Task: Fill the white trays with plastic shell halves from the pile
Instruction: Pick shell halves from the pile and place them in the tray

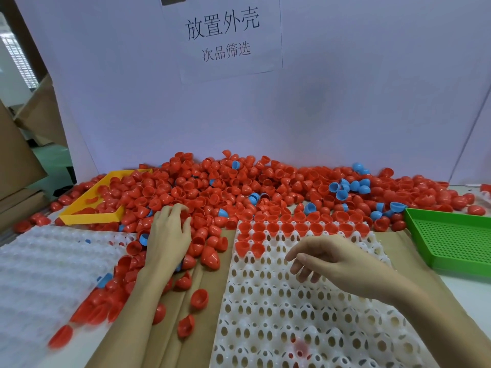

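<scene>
- Our left hand (pixel 170 235) rests palm-down, fingers spread, on the pile (pixel 239 187).
- Our right hand (pixel 326 258) hovers empty, fingers loosely apart, over the white tray (pixel 292 314), whose far-left corner holds red shells (pixel 265 229).

Red shell pile (pixel 212 187) — trays (pixel 305 301) part-filled

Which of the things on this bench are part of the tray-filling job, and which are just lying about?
Part of the job:
- pile of red plastic shell halves
- white perforated plastic tray, far row filled
- second white tray at left
- left hand in the pile
- right hand over the tray

Lying about:
- yellow plastic tray
- green perforated tray
- printed paper sign
- scattered blue shell halves
</scene>
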`<state>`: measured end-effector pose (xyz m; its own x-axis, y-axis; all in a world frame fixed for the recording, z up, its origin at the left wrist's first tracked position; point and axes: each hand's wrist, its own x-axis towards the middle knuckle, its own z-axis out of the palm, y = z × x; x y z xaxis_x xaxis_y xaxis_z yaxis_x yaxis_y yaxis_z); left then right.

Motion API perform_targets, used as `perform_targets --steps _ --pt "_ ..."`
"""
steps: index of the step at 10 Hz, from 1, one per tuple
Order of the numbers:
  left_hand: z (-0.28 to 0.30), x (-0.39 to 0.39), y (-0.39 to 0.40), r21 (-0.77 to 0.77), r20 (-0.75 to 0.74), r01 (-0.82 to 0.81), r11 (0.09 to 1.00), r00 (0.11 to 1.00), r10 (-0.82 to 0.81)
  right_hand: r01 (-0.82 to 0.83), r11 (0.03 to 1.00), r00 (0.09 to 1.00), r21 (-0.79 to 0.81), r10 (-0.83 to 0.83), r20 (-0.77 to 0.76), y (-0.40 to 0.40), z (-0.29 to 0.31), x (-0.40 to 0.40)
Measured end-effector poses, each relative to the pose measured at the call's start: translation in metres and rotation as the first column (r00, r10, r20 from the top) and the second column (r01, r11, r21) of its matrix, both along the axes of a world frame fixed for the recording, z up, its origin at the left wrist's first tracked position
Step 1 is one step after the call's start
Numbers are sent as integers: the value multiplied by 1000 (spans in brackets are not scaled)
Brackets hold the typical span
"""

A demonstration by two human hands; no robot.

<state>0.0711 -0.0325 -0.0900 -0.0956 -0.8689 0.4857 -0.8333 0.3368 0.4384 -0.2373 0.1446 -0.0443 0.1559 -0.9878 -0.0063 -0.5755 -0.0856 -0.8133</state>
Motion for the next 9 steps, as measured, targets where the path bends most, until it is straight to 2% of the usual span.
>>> perform_targets --steps 2,3,4,5,6,7,8,9 --pt "7 1 -1 1 -157 94 996 983 -93 6 1000 1000 12 -6 11 1 2 2" --pt "10 0 2 -59 -158 136 989 977 -144 2 1000 1000 16 -2 10 1 2 2" --pt "16 -4 8 -190 -153 135 973 974 -165 0 1000 1000 21 0 9 0 2 2" --pt "26 -14 21 -293 -283 156 943 928 -241 17 1000 999 2 -17 31 1 2 2" --pt "34 -42 46 -138 -617 361 922 697 -365 41 997 995 -60 -35 93 2 2 5" --pt "32 -76 74 -29 -750 632 774 498 -434 57 989 970 -133 -23 242 2 4 12" --pt "27 -95 93 18 -818 758 652 386 -426 111 976 956 -185 -54 289 3 3 18" --pt "25 -97 99 52 -864 773 632 352 -360 124 970 969 -207 -74 234 4 1 21"
